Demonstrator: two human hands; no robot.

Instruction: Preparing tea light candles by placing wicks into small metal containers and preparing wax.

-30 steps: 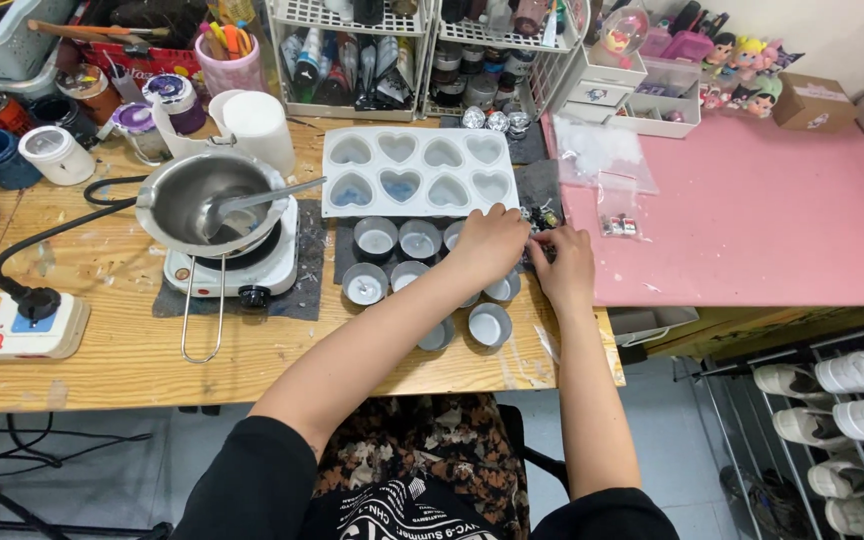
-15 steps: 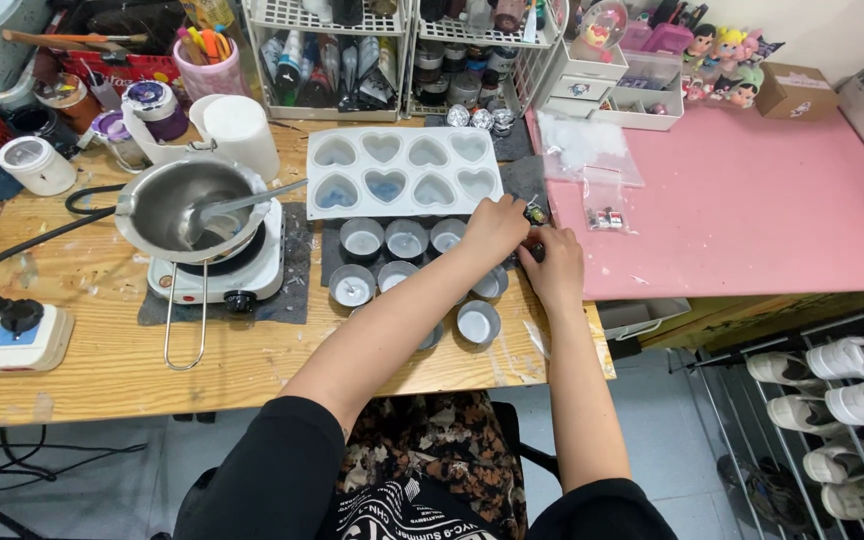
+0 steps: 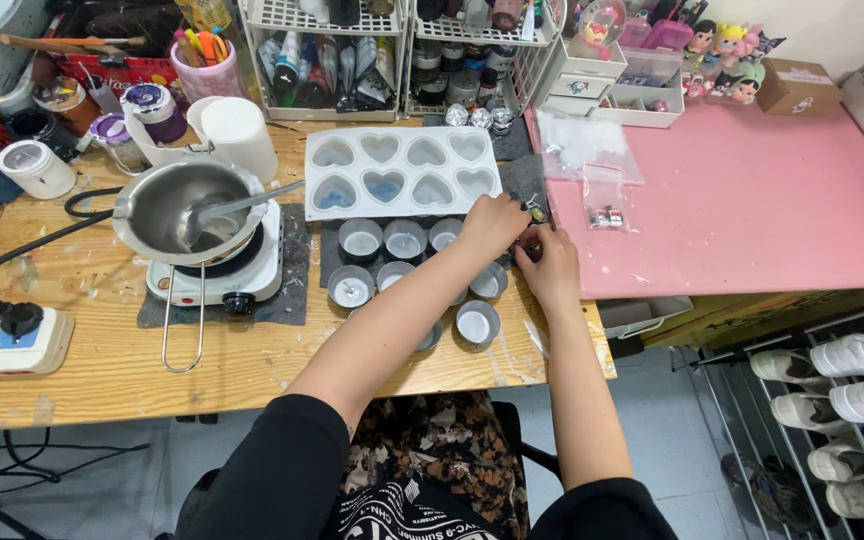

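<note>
My left hand [image 3: 490,226] and my right hand [image 3: 550,262] meet over small dark items [image 3: 535,213] at the edge of the pink mat [image 3: 752,200], fingers pinched on them; what exactly each holds is too small to tell. Several round metal tins [image 3: 360,240] with pale wax stand on a dark pad under my left forearm. Just beyond them lies a white silicone mould [image 3: 402,172] with heart cavities, some tinted blue.
A steel melting pot [image 3: 184,208] with a spoon sits on a small white hot plate [image 3: 217,275] at left. A power strip [image 3: 7,345] lies near the front edge. Wire racks [image 3: 327,60], jars, small plastic bags [image 3: 592,165] and figurines line the back. Shoes [image 3: 852,400] fill a rack at right.
The head view has shifted slightly. Both hands stay together at the mat's edge, with only small finger movement.
</note>
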